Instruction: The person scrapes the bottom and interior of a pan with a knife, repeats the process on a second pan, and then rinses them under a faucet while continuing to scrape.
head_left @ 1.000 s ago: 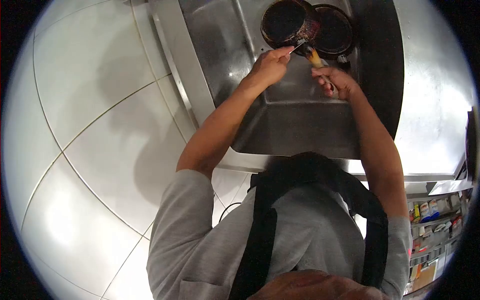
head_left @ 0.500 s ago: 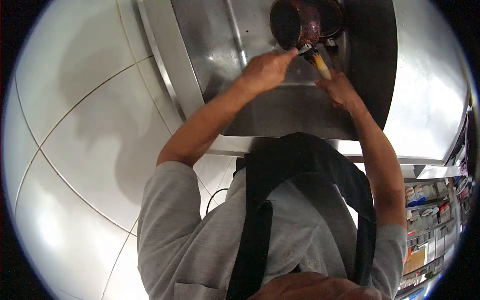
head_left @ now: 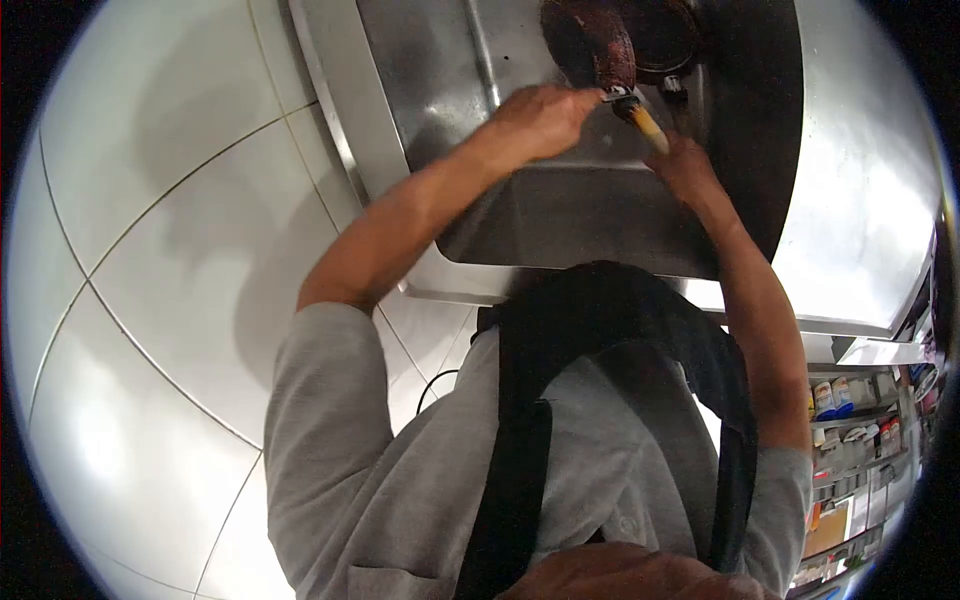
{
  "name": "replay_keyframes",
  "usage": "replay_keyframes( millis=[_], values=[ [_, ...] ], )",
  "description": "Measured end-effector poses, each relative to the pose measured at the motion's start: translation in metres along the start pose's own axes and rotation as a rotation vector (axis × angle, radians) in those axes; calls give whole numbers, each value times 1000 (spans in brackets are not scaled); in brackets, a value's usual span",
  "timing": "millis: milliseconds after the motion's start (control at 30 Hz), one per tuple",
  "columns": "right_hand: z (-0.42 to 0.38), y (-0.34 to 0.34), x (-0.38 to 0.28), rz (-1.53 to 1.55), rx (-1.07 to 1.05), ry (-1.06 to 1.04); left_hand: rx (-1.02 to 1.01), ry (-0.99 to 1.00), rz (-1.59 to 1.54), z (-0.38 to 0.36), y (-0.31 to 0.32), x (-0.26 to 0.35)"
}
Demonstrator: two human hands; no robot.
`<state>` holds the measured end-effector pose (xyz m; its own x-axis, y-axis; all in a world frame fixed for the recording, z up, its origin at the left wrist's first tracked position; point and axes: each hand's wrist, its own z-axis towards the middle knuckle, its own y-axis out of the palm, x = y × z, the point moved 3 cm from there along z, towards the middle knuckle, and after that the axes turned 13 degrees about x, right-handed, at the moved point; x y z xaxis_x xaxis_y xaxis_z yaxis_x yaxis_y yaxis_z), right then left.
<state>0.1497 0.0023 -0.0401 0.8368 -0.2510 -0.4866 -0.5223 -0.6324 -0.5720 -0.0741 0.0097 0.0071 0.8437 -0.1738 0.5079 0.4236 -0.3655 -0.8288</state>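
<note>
A scorched, dark brown and black pan [head_left: 618, 50] lies tilted at the far end of the metal sink [head_left: 590, 215]. Its light wooden handle [head_left: 648, 127], charred near the pan, points towards me. My right hand [head_left: 682, 162] is closed round the end of that handle. Fingers pinched, my left hand [head_left: 548, 118] reaches the joint of handle and pan with a small, thin, shiny piece [head_left: 612, 97], whose kind I cannot make out. Behind the first one sits a second dark pan [head_left: 668, 40], its short handle stub [head_left: 675, 88] partly in shadow.
A steel counter [head_left: 865, 200] adjoins the sink on the right. White tiles [head_left: 170, 300] cover the area at left. Low on the right are shelves [head_left: 850, 450] with bottles and other goods. The sink's front rim [head_left: 460, 285] runs before my black apron [head_left: 610, 310].
My left hand has shifted slightly right and up along the pan's edge. The pan has tipped a little, and my right hand, still on the handle, has moved slightly right.
</note>
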Motion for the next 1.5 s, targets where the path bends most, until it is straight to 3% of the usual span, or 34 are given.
replay_keyframes(
  millis=[67, 167, 367, 467, 500, 600, 733, 833, 1033, 1133, 1233, 1333, 1500],
  values=[
    [0, 1, -5, -48, 31, -39, -91, -69, 70, 10, -17, -8],
    [-2, -8, -19, -57, 50, -34, -27, -14, 139, 9, -21, -1],
    [3, -6, -8, -45, 78, -89, -219, -106, 187, 3, -20, 22],
    [6, -3, -7, -61, 36, -69, -281, -34, 237, 11, -35, 11],
    [7, -3, -9, -63, 48, -87, -196, 37, 200, 14, -34, 5],
    [6, -9, -15, 10, 58, -62, -78, -37, 156, 10, -14, 13],
    [5, -6, -12, -17, 84, -117, -190, -22, 179, 10, -14, 13],
    [5, -15, -22, 123, -1, 43, -119, -30, 190, 17, -17, 5],
    [12, -1, -6, 25, 59, -171, -182, -73, 137, 12, -21, 14],
    [10, -8, -18, 103, -66, 22, -151, -19, 175, 25, -30, 2],
    [9, -8, -17, 65, 37, -76, -98, -57, 91, 20, -9, 2],
    [8, -16, -26, 73, -146, 45, -150, -114, 32, 11, -7, 4],
    [1, -19, -29, 67, -84, 105, -107, -30, 135, 22, -17, -14]
  ],
)
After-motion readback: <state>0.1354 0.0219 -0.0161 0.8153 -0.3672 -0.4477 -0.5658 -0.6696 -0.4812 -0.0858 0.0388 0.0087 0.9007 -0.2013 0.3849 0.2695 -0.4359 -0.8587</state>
